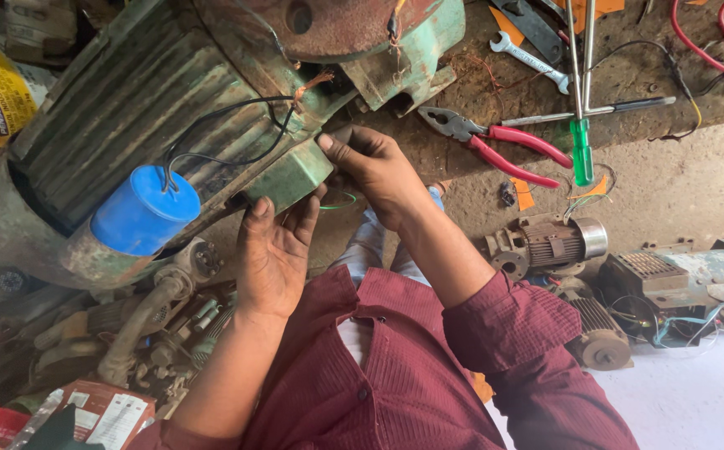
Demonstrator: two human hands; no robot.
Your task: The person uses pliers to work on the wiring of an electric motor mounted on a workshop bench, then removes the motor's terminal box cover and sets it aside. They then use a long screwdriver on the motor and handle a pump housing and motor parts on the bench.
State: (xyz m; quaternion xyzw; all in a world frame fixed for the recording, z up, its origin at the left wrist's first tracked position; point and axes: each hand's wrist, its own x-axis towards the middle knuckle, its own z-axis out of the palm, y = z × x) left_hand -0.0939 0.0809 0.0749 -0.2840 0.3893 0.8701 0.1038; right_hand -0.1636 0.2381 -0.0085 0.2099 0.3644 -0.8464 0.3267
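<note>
Motor: large green-painted, ribbed cast-metal electric motor [154, 100] lying on its side on the workbench [670, 192], upper left of view. Judged very heavy and rigid, not a one-hand lift.
Terminal box: green sheet-metal box [291, 177] on the motor's lower edge; both hands are at it.
Left hand [272, 254]: fingers spread, palm flat under the box, gripping nothing.
Right hand [374, 167]: fingers curled onto the box's corner; whether it pinches anything, cannot tell.
Capacitor: one blue plastic cylinder [141, 212], light, loose on two thin black leads [229, 125]; judged fragile at the leads, so hold the body.
Grip advice: take the motor by the ribbed casing or foot; rust and flaking paint look rough, not slippery.
Count, bench tools: one red-handled pliers [495, 142], one steel spanner [529, 60], one green-handled screwdriver [580, 125].
Count, small motors at right: about three [558, 243].
</note>
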